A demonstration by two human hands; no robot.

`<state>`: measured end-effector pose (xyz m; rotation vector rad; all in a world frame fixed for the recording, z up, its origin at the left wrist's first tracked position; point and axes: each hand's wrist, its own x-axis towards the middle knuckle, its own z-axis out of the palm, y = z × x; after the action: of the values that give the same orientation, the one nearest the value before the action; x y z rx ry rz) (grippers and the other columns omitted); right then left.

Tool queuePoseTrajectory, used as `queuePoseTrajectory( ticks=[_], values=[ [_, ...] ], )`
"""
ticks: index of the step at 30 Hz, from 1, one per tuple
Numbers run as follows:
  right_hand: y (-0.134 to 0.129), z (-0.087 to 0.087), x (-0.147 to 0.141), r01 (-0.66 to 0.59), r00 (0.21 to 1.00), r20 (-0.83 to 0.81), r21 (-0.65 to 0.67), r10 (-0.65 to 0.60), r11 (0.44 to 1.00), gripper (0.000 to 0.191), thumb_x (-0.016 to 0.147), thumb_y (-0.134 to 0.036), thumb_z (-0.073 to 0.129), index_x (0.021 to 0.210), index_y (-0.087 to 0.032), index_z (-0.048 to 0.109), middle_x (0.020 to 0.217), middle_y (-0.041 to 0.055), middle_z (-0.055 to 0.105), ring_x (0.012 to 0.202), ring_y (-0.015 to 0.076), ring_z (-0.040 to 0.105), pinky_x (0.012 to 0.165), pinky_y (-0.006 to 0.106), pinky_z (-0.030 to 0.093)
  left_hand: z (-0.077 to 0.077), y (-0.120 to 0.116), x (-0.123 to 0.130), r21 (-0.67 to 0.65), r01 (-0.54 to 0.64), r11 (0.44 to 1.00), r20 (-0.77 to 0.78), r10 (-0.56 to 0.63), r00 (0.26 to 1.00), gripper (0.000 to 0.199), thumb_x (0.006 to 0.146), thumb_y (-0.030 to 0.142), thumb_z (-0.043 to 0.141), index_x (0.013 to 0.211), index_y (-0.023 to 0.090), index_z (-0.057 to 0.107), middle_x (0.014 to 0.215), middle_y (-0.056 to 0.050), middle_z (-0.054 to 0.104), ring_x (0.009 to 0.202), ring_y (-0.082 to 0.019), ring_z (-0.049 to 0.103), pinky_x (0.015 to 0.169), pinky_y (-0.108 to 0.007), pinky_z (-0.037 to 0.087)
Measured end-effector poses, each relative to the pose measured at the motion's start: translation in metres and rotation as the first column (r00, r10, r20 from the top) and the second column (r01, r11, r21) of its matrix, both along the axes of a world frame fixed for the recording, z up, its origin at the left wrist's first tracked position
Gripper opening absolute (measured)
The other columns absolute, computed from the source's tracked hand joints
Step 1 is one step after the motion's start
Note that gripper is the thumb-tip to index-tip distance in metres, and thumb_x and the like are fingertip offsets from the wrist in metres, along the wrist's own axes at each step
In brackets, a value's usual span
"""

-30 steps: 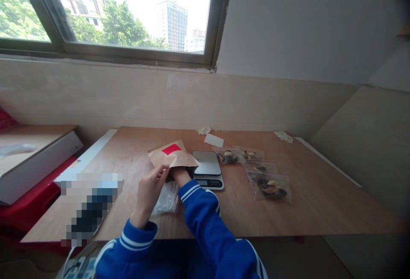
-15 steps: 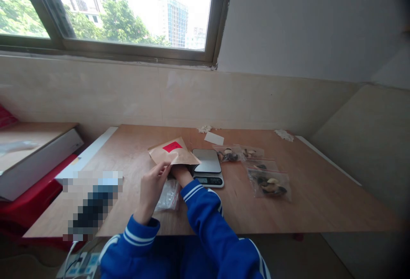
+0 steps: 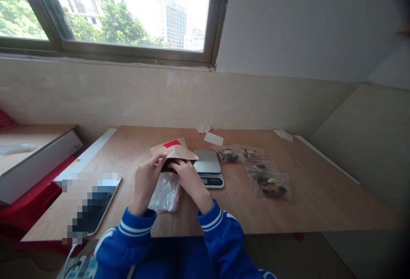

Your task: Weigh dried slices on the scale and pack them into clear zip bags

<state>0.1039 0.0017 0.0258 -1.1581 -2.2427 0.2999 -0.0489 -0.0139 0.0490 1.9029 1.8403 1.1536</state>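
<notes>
A kraft paper envelope (image 3: 174, 151) with a red label stands tilted above the wooden table, held up between my two hands. My left hand (image 3: 146, 181) pinches its near left edge. My right hand (image 3: 187, 181) has its fingers at the lower edge, beside a dark shape in the envelope's mouth that I cannot make out. A crumpled clear plastic bag (image 3: 163, 193) lies just below both hands. To the right stands a digital kitchen scale (image 3: 207, 161) with nothing on it. Farther right lie several zip bags (image 3: 269, 184) holding dark and pale lumps.
A phone (image 3: 91, 206), partly blurred, lies on the table's left side. Beyond it are a white-edged box (image 3: 38, 159) on red fabric and a power strip (image 3: 80, 266) below the table edge. Paper scraps (image 3: 205, 129) and a white card (image 3: 213, 138) lie at the back by the wall.
My right hand has drawn back out from under the envelope towards me, its sleeve now nearer my body. The envelope has tilted a little, and the plastic bag shows more.
</notes>
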Motion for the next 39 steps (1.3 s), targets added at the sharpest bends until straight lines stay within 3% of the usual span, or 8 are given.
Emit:
queuePoseTrajectory(
  ticks=[3,12,17,22,26,31,39],
  values=[
    [-0.007,0.0,0.003,0.06,0.998,0.0,0.037,-0.06,0.998,0.038,0.088,-0.002,0.047,0.112,-0.026,0.066,0.115,0.006,0.064,0.1,0.0246,0.055,0.092,0.04,0.047,0.003,0.002,0.001,-0.013,0.018,1.0,-0.027,-0.019,0.999,0.032,0.09,0.044,0.047,0.1,0.025,0.071,0.086,-0.004,0.074,0.075,-0.019,0.068,0.062,-0.023,0.042],
    [-0.002,-0.002,0.014,-0.05,0.977,-0.201,0.107,0.071,0.993,0.024,0.092,-0.01,0.049,0.105,-0.023,0.066,0.103,0.005,0.062,0.101,0.0218,0.051,0.092,0.035,0.045,0.019,0.006,0.003,-0.03,-0.004,1.0,-0.087,0.002,0.996,0.029,0.09,0.039,0.049,0.101,0.025,0.072,0.09,-0.003,0.075,0.077,-0.019,0.068,0.065,-0.024,0.043],
    [0.002,0.006,0.008,0.085,0.988,-0.14,0.14,-0.065,0.987,0.022,0.093,-0.015,0.05,0.106,-0.026,0.065,0.106,0.004,0.064,0.101,0.0245,0.05,0.094,0.043,0.039,0.027,0.014,0.01,0.014,-0.007,1.0,-0.193,0.009,0.981,0.026,0.091,0.034,0.049,0.102,0.026,0.071,0.099,-0.003,0.075,0.082,-0.019,0.068,0.068,-0.025,0.044],
    [0.011,-0.001,0.005,0.114,0.988,-0.134,0.283,-0.078,0.952,0.024,0.093,-0.013,0.05,0.104,-0.027,0.066,0.108,0.0024,0.067,0.113,0.0237,0.049,0.103,0.046,0.027,0.031,0.018,0.011,0.043,-0.007,0.999,-0.232,0.016,0.973,0.026,0.092,0.036,0.049,0.102,0.027,0.071,0.105,-0.002,0.073,0.084,-0.02,0.068,0.069,-0.026,0.044],
    [0.014,-0.011,0.009,0.111,0.982,-0.187,0.384,-0.04,0.917,0.025,0.093,-0.01,0.049,0.103,-0.025,0.066,0.104,0.0041,0.066,0.11,0.0211,0.052,0.099,0.038,0.034,0.033,0.02,0.011,0.02,-0.011,1.0,-0.231,0.016,0.973,0.025,0.092,0.035,0.049,0.102,0.028,0.071,0.105,-0.001,0.073,0.084,-0.019,0.068,0.069,-0.025,0.044],
    [0.016,-0.009,0.015,0.153,0.948,-0.317,0.363,-0.033,0.919,0.026,0.095,-0.014,0.044,0.095,-0.025,0.067,0.094,0.0039,0.063,0.098,0.0199,0.055,0.093,0.036,0.039,0.036,0.021,0.013,0.012,-0.029,1.0,-0.255,0.031,0.967,0.025,0.091,0.036,0.049,0.102,0.03,0.071,0.105,0.001,0.073,0.084,-0.019,0.068,0.065,-0.026,0.042],
    [0.017,0.007,0.029,0.196,0.869,-0.495,0.305,-0.021,0.932,0.025,0.096,-0.017,0.043,0.086,-0.024,0.064,0.089,0.0027,0.066,0.094,0.0198,0.056,0.09,0.037,0.039,0.044,0.025,0.014,0.015,-0.053,0.998,-0.29,0.055,0.956,0.027,0.092,0.037,0.048,0.102,0.029,0.072,0.101,-0.001,0.074,0.085,-0.02,0.068,0.065,-0.026,0.042]
  ],
)
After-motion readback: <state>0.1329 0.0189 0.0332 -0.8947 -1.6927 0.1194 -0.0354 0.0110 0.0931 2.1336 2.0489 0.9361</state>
